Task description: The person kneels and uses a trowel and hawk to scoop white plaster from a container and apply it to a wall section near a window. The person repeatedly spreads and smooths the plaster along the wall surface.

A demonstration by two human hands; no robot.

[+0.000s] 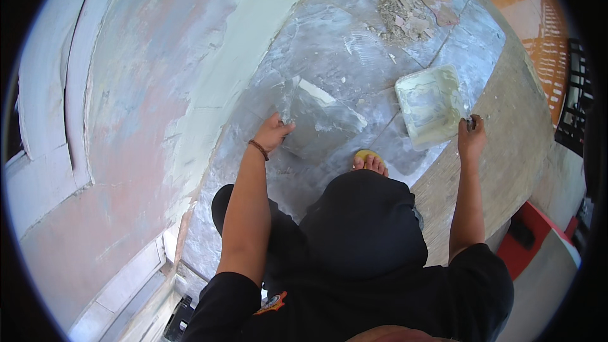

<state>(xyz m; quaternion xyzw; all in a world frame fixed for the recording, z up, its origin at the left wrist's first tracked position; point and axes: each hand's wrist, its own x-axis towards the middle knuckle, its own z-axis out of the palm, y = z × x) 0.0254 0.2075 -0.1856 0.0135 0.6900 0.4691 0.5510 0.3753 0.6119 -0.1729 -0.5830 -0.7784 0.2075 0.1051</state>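
My left hand (272,133), with a beaded bracelet at the wrist, is closed at the left edge of a flat grey sheet (323,128). A streak of pale plaster runs along the sheet's far edge. To the right stands a rectangular pale tub (413,132), its inside smeared with pale green-white plaster. My right hand (472,136) is beside the tub's right rim, fingers pinched together. A thin whitish thing shows just above those fingers, too unclear to name.
On the left rises a wall (133,126) with a fresh pale plaster band along its base. Rubble (405,16) and a broken flat piece (440,7) lie on the dusty floor sheet (316,44). My foot in a yellow sandal (369,159) is near the tub. A red object (522,237) stands at right.
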